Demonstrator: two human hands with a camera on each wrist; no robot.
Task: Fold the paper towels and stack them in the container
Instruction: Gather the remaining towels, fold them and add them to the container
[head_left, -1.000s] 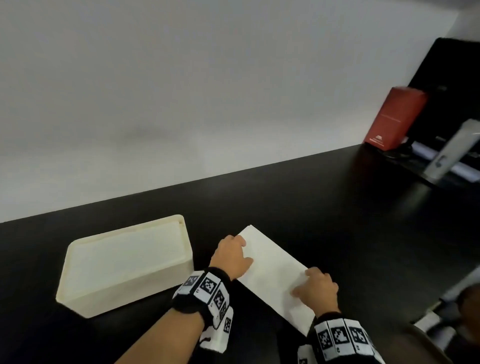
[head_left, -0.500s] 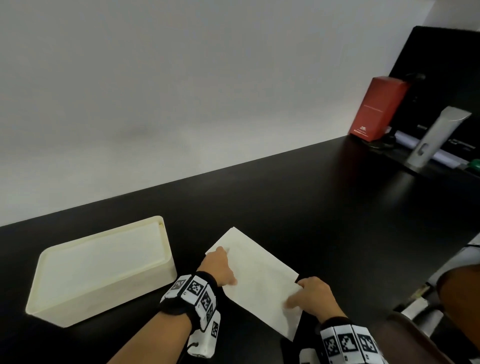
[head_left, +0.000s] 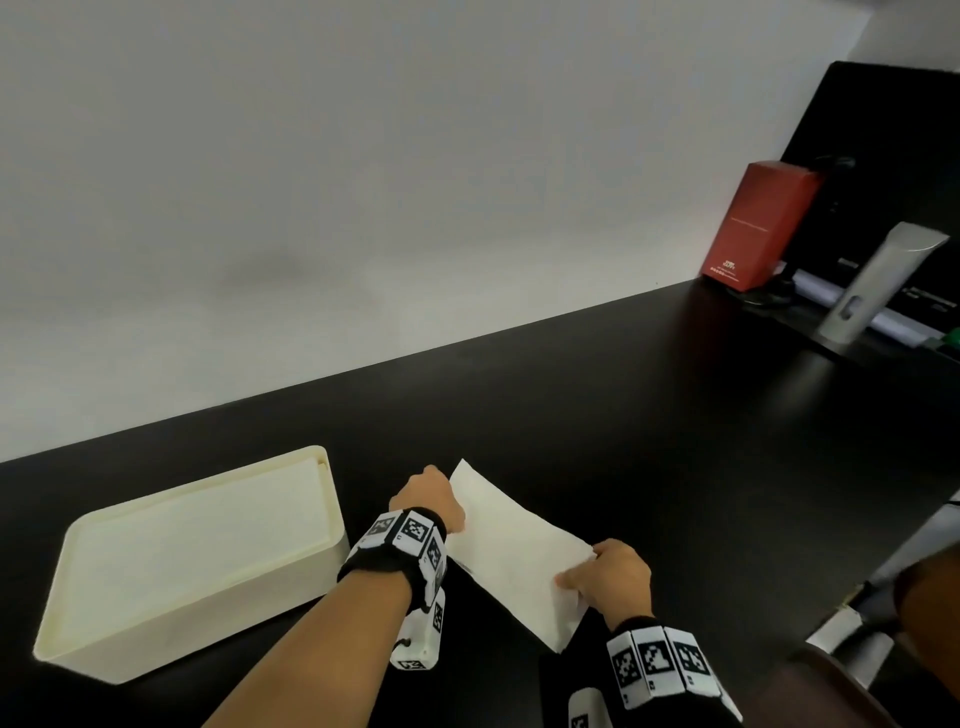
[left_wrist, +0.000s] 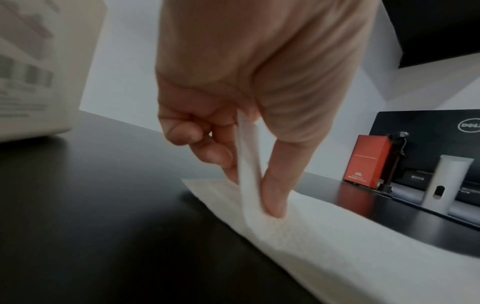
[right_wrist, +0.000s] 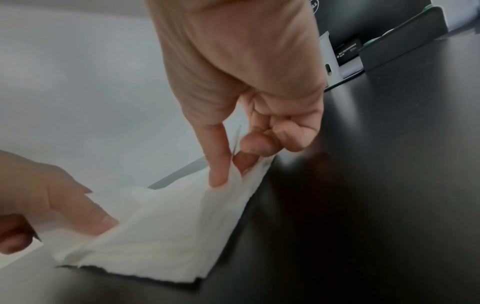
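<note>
Head view: paper towel (head_left: 511, 545) lies near the desk's (head_left: 675, 441) front edge, beside the container (head_left: 332, 558); red box (head_left: 756, 223) at the far right corner.

Left wrist: left hand (left_wrist: 249, 107) pinches one towel edge.

Right wrist: right hand (right_wrist: 246, 92) pinches the opposite corner.

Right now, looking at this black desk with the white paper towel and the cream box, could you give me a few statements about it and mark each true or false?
1. Both hands pinch the white paper towel: the left hand at its far end, the right hand at its near end. True.
2. The cream rectangular plastic container sits to the right of the towel. False: it sits to the left.
3. The red cardboard box lies flat beside the container. False: it stands upright at the far right, by the wall.
4. The towel is outside the container. True.
</note>
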